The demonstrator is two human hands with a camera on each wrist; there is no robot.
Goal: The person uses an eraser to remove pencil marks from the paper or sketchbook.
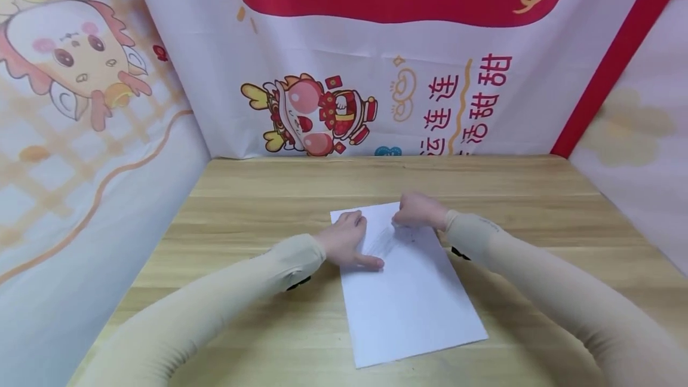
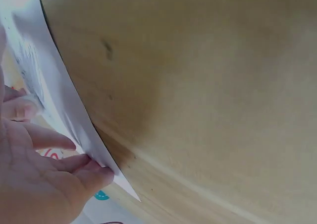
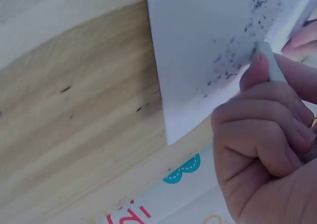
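Note:
A white sheet of paper (image 1: 408,309) lies slanted on the wooden table, with a grey pencil-shaded patch (image 1: 383,242) near its far end. My left hand (image 1: 346,240) rests on the paper's left side, thumb and fingers spread beside the shading. Pinched between thumb and fingers of my right hand (image 1: 421,211) is a white eraser (image 3: 271,63), its tip on the paper. Dark eraser crumbs (image 3: 257,6) are scattered round that tip in the right wrist view. In the left wrist view, the left fingers (image 2: 94,177) lie along the paper's edge.
The wooden table (image 1: 258,196) extends around the sheet on all sides. A white printed cloth (image 1: 344,40) hangs behind its far edge, with more patterned cloth (image 1: 80,106) at the left. A few dark specks (image 3: 66,89) mark the wood beside the paper.

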